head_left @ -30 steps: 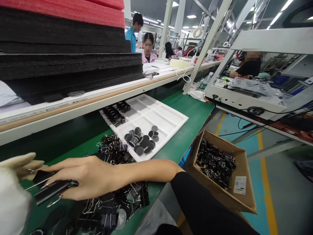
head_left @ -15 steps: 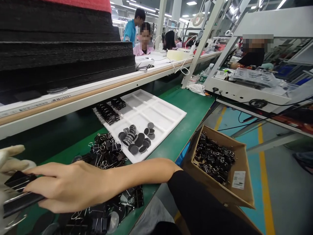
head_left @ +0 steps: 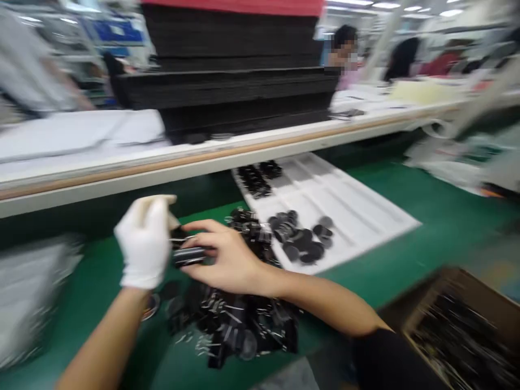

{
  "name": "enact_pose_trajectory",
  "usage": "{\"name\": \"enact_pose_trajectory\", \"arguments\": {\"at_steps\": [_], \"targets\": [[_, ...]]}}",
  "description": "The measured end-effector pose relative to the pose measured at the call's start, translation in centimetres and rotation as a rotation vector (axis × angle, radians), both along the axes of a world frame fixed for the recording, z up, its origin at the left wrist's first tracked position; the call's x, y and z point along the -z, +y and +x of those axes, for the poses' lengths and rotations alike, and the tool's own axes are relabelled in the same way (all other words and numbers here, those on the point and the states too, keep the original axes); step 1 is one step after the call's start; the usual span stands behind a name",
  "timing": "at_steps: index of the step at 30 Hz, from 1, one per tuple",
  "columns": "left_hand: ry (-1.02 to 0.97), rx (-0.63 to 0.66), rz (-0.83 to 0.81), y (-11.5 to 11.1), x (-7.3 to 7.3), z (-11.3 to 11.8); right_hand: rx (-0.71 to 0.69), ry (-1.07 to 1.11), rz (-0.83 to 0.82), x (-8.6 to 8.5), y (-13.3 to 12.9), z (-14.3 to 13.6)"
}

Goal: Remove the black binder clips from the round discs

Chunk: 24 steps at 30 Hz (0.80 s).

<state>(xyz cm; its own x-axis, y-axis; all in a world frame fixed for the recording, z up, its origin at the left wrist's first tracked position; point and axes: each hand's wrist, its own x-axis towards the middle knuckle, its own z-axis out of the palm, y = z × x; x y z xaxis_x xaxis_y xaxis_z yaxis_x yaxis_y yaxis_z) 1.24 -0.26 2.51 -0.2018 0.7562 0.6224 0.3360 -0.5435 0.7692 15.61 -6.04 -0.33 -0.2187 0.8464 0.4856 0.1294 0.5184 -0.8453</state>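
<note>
My right hand [head_left: 227, 260], bare, grips a black binder clip [head_left: 189, 256] between thumb and fingers. A second dark clip part shows just above it, blurred. My left hand [head_left: 146, 244], in a white glove, meets the clips from the left with its fingers bent round their far end; what lies under those fingertips is partly hidden. Below both hands a heap of loose black binder clips [head_left: 231, 319] with wire handles covers the green table, some round dark discs among them. More round dark discs [head_left: 303, 238] lie on a white compartmented tray [head_left: 365, 216] beyond my right forearm.
A shelf edge [head_left: 244, 151] crosses above the table, bearing a tall stack of black sheets [head_left: 239, 76]. Clear plastic packaging [head_left: 32, 292] lies at left. A cardboard box [head_left: 467, 281] of clips stands at lower right. Other people are beyond the shelf.
The view has swung left, so the tray and my hands appear farther right. Both hands now show fully, together at the clips; the right hand still holds a clip.
</note>
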Motion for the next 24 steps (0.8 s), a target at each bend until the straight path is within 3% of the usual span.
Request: {"name": "enact_pose_trajectory", "arguments": {"at_steps": [4,8,11,14,19,24], "targets": [[0.122,0.071,0.058,-1.2,0.2,-0.3,-0.111,0.086,-0.228,0.2,0.1,-0.3],[0.346,0.185,0.055,-2.3,-0.8,-0.8,-0.07,-0.126,-0.162,-0.9,-0.1,1.0],[0.559,0.284,-0.039,-3.1,-1.9,-1.6,-0.083,-0.266,-0.144,-2.5,-0.3,2.8],[0.728,0.22,-0.18,-3.5,-2.6,-1.9,-0.176,-0.309,-0.165,-3.5,-0.3,4.0],[0.642,0.127,-0.317,-3.8,-2.8,-1.3,-0.117,-0.356,-0.057,-4.1,-0.4,4.8],[0.756,0.408,-0.437,-3.7,-3.5,-2.7,-0.146,-0.542,-0.045,-5.1,-0.6,6.4]]}}
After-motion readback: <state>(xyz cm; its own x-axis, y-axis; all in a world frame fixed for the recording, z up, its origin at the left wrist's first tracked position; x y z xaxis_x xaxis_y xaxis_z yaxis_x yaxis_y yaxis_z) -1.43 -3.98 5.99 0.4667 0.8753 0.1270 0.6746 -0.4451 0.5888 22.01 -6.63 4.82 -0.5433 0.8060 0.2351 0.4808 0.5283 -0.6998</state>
